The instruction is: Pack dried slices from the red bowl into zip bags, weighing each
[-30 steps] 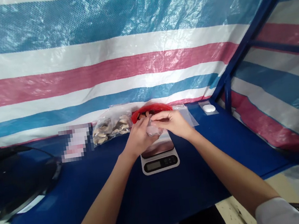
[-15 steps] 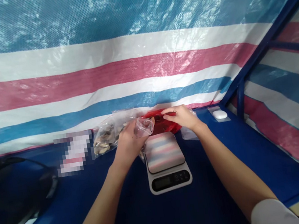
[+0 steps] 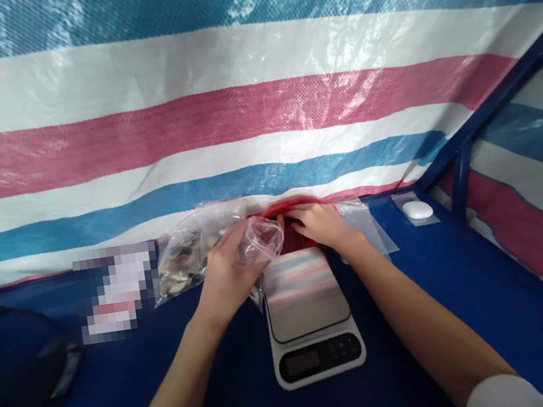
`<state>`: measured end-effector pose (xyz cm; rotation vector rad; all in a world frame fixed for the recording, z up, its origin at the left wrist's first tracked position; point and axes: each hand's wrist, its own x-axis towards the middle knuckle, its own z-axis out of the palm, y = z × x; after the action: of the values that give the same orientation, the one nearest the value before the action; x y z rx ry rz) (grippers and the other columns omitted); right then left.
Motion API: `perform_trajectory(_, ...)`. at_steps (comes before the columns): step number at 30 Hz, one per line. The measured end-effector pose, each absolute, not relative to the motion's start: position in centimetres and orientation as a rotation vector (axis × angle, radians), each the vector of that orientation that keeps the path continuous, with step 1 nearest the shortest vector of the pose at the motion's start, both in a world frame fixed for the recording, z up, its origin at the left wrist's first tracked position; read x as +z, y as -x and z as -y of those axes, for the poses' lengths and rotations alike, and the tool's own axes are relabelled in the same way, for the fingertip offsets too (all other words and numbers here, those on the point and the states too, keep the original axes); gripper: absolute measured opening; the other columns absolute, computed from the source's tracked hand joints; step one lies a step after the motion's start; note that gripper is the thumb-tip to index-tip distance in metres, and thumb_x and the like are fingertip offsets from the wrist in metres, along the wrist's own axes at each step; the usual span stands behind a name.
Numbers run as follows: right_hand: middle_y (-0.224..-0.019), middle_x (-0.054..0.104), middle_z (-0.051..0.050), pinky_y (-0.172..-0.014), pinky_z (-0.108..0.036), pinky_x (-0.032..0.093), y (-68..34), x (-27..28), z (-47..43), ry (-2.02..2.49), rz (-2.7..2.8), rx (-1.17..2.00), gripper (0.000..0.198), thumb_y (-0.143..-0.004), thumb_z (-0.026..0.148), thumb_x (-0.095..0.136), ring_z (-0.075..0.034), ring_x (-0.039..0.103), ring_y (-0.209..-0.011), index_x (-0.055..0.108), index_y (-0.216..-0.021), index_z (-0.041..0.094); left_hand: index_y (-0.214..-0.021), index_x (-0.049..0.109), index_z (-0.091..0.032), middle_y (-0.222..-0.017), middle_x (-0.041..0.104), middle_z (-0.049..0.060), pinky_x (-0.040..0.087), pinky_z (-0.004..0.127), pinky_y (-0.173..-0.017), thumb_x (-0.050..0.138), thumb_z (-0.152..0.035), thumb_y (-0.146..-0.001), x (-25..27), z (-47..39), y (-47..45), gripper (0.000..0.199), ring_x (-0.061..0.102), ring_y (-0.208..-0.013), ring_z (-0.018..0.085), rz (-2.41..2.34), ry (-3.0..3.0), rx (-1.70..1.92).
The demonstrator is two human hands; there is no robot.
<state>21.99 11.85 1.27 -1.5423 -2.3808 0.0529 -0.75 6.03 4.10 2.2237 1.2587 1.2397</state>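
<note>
My left hand (image 3: pixel 228 270) is closed round a clear plastic bag (image 3: pixel 262 237), whose open mouth faces right. My right hand (image 3: pixel 317 224) reaches into a red plastic bag (image 3: pixel 296 204) at the back of the table; its fingertips are partly hidden there, and I cannot make out whether they pinch anything. Just in front of both hands lies a white kitchen scale (image 3: pixel 313 319) with a shiny metal plate and a dark display. Left of my left hand, clear bags of brownish dried pieces (image 3: pixel 180 270) rest against the striped sheet.
Empty clear zip bags (image 3: pixel 368 227) lie right of the red bag. Farther right, a white oval object (image 3: pixel 417 210) sits on a small clear bag. A blurred-out paper (image 3: pixel 122 288) and a black round object (image 3: pixel 17 374) are at left. A striped tarp (image 3: pixel 239 117) closes off the back.
My right hand has moved down and left into the red bag. My left hand keeps hold of the clear bag. The whole view has shifted slightly.
</note>
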Motion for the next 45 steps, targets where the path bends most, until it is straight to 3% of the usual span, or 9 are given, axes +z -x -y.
perform_trajectory(8,-0.125,0.073,-0.005,-0.083,-0.037,0.054,-21.9,0.4,-12.8,1.623,2.387,-0.001,0.035,-0.096,0.028,0.053,-0.028,0.070,-0.102,0.069,-0.127,0.031,-0.125,0.067,-0.021,-0.121,0.073,0.008,0.055,0.047,-0.103,0.073,-0.041,-0.084,3.3,-6.1,0.1,0.045,0.069,-0.111,0.029,-1.284,-2.124,1.237)
perform_trajectory(21,-0.103,0.078,-0.010,-0.079,-0.034,0.051,-22.2,0.9,-12.7,1.670,2.407,0.037,0.033,-0.100,0.033,0.047,-0.027,0.072,-0.092,0.076,-0.112,0.025,-0.123,0.068,-0.021,-0.118,0.074,0.008,0.057,0.045,-0.099,0.073,-0.041,-0.084,3.0,-6.3,-0.1,0.044,0.070,-0.109,0.030,-1.264,-2.047,1.210)
perform_trajectory(25,-0.101,0.079,-0.007,-0.078,-0.032,0.051,-23.1,0.9,-12.6,1.556,2.399,0.178,0.028,-0.096,0.032,0.054,-0.025,0.071,-0.089,0.078,-0.107,0.025,-0.126,0.066,-0.020,-0.124,0.072,0.009,0.055,0.045,-0.101,0.075,-0.037,-0.080,2.8,-6.4,0.0,0.050,0.068,-0.115,0.031,-1.262,-2.044,1.193)
perform_trajectory(30,-0.096,0.080,0.001,-0.082,-0.028,0.052,-24.0,2.1,-12.2,1.240,2.201,0.605,0.020,-0.091,0.030,0.062,-0.020,0.072,-0.087,0.081,-0.095,0.026,-0.129,0.064,-0.017,-0.124,0.072,0.011,0.055,0.044,-0.101,0.074,-0.031,-0.078,2.8,-6.6,0.1,0.054,0.068,-0.115,0.030,-1.239,-2.059,1.145)
perform_trajectory(36,-0.102,0.079,-0.001,-0.094,-0.035,0.055,-24.2,6.3,-10.0,0.958,1.972,1.020,0.024,-0.086,0.040,0.069,-0.022,0.072,-0.099,0.081,-0.099,0.023,-0.130,0.063,-0.021,-0.128,0.070,0.010,0.054,0.045,-0.103,0.078,-0.033,-0.077,3.1,-6.3,-0.1,0.057,0.067,-0.117,0.030,-1.180,-2.106,1.113)
perform_trajectory(41,-0.098,0.077,-0.001,-0.087,-0.032,0.056,-23.4,8.5,-8.3,0.891,2.029,1.057,0.023,-0.086,0.041,0.069,-0.020,0.070,-0.092,0.080,-0.095,0.023,-0.130,0.062,-0.020,-0.129,0.069,0.012,0.053,0.048,-0.104,0.080,-0.037,-0.077,3.6,-5.8,-0.8,0.059,0.066,-0.117,0.031,-1.113,-2.089,1.096)
perform_trajectory(45,-0.079,0.069,0.003,-0.071,-0.024,0.048,-22.0,8.9,-7.6,0.897,2.228,0.900,0.019,-0.090,0.029,0.063,-0.012,0.060,-0.071,0.076,-0.080,0.020,-0.131,0.062,-0.019,-0.130,0.068,0.012,0.052,0.048,-0.104,0.081,-0.038,-0.076,3.7,-5.6,-1.2,0.061,0.066,-0.118,0.031,-1.038,-2.050,1.088)
